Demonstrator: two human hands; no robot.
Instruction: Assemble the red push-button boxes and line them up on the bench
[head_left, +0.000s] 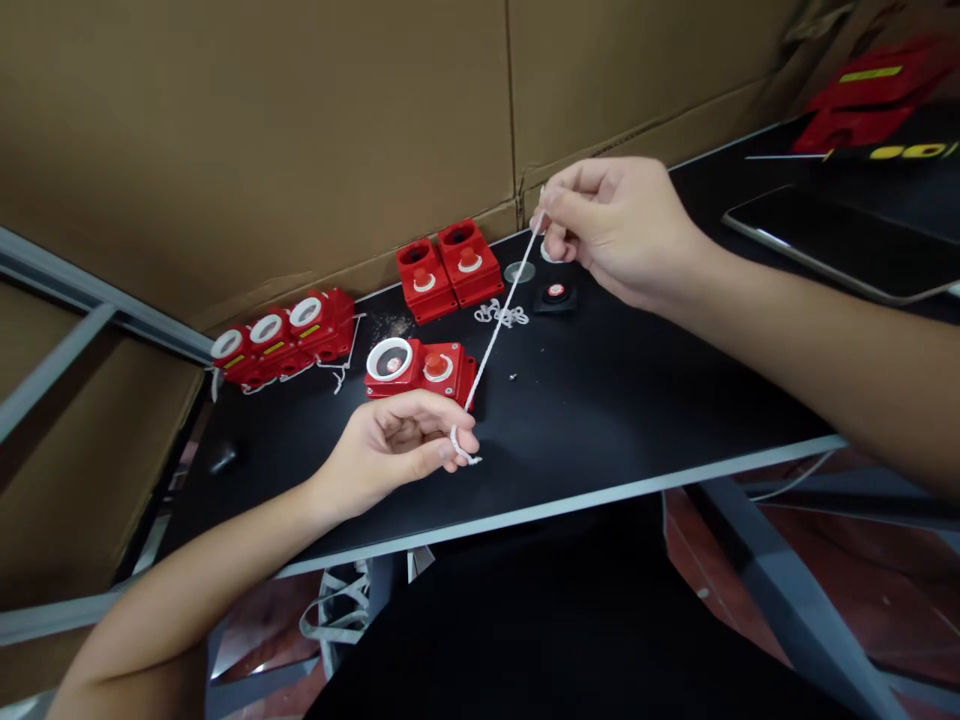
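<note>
A thin white cord (501,320) runs taut and slanting between my two hands above the black table. My left hand (409,435) pinches its lower part, and a short loose end curls out below the fingertips. Higher up and to the right, my right hand (611,220) grips the other end between thumb and forefinger. Just behind my left hand lies a red alarm-like unit (420,372) with a white ring and an orange-red dome. Part of this unit is hidden by my left hand.
Two red housings (448,268) stand by the cardboard wall, with a coil of white cord (501,314) and a black square part (556,298) nearby. Several red units with white rings (285,335) sit at left. A phone-like dark slab (840,240) lies at right.
</note>
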